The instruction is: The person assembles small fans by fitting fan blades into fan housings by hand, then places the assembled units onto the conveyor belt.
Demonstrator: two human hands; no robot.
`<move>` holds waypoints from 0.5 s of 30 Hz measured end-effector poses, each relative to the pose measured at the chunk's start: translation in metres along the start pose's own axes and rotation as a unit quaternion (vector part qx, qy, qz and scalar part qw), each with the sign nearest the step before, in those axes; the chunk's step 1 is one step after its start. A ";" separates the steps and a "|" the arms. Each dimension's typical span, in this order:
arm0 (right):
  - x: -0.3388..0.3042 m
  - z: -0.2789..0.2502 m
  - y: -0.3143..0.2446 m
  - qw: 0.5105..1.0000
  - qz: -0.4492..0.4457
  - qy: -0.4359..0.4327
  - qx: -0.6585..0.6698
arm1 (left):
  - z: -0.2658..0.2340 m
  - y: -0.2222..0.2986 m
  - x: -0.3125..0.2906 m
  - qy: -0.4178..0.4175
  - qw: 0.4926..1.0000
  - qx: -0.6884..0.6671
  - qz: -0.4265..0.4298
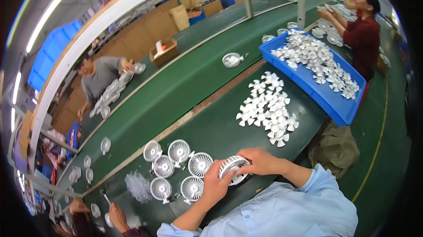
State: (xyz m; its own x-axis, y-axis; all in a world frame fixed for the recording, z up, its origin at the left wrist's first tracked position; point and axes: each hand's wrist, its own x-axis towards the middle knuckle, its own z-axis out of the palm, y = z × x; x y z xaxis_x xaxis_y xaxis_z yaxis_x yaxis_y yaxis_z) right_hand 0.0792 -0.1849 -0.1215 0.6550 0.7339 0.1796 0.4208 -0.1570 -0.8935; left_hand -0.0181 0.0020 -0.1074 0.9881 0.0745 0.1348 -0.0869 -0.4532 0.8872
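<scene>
Between my hands is a round white fan housing (233,164) with slotted sides, tilted just above the green bench. My left hand (214,185) grips its near left side, thumb pressed on the rim. My right hand (261,162) is closed round the right side, its fingers reaching over the top. Several similar white fan housings (200,164) lie on the bench left of my hands, their radial grilles facing up. Beyond them to the right is a loose heap of small white fan blades (269,107). What sits inside the held housing is hidden by my fingers.
A blue tray (304,83) heaped with white blades stands at the right. A green conveyor belt (185,98) runs beyond the bench. Small clear plastic pieces (138,186) lie at the left. Co-workers sit across the belt, at far right and at lower left, one holding a tool.
</scene>
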 end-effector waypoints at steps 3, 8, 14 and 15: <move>0.008 0.003 0.001 0.998 0.000 -0.003 -0.059 | -0.006 -0.002 0.005 -0.008 1.000 0.002 -0.008; 0.064 -0.010 0.023 0.998 0.047 -0.004 0.035 | -0.031 -0.022 0.044 -0.003 0.998 0.046 -0.046; 0.164 -0.057 0.063 0.947 0.136 0.178 0.230 | -0.131 -0.084 0.112 0.149 0.945 0.290 0.027; 0.168 -0.064 0.073 0.949 0.109 0.256 0.148 | -0.153 -0.092 0.119 0.142 0.927 0.347 0.014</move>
State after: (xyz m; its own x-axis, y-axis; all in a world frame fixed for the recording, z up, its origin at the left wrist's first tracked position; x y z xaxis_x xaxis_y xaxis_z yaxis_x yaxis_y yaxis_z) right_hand 0.2601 -0.1152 -0.1306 0.9575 0.2754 0.0862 0.0954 -0.0202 -0.9952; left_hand 0.0878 0.1886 -0.1053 0.9051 0.2399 0.3509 0.0884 -0.9137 0.3967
